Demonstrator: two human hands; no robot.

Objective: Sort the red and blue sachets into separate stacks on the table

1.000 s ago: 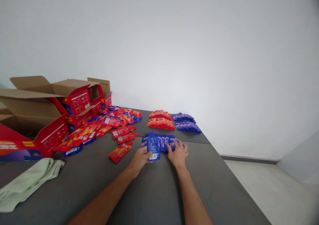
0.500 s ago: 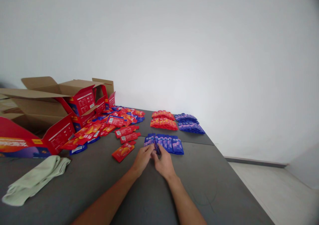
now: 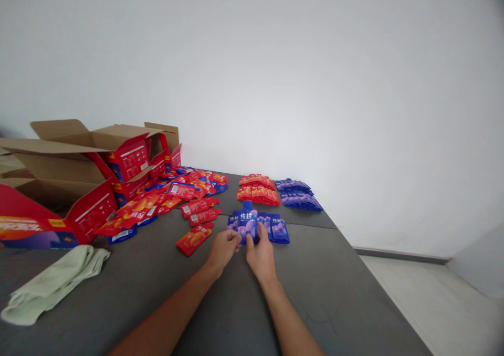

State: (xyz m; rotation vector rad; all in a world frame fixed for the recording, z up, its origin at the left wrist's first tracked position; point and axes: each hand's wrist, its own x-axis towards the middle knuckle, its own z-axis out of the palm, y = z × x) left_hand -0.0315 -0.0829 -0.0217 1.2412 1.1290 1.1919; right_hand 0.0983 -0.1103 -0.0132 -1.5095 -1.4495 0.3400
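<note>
A blue pouch (image 3: 248, 222) with white print and a short neck is held up, its printed face toward me. My left hand (image 3: 225, 247) pinches its lower left corner. On its right side, my right hand (image 3: 260, 252) grips it between thumb and fingers. Just behind it, a row of overlapping blue pouches (image 3: 280, 231) lies on the dark table (image 3: 232, 314), partly hidden by the held one. Left of my left hand lies a single red pouch (image 3: 194, 239), and two more red pouches (image 3: 203, 216) rest beyond it, barcode side up.
Neat stacks of red pouches (image 3: 258, 194) and blue pouches (image 3: 301, 200) stand near the wall. A mixed heap of pouches (image 3: 185, 190) lies left, beside open red cartons (image 3: 94, 214). At the left front is a folded pale green cloth (image 3: 55, 282). The table's right edge drops to the floor.
The blue pouch in my hands has turned from edge-on to face-on, showing its printed front. My hands have stayed in nearly the same place.
</note>
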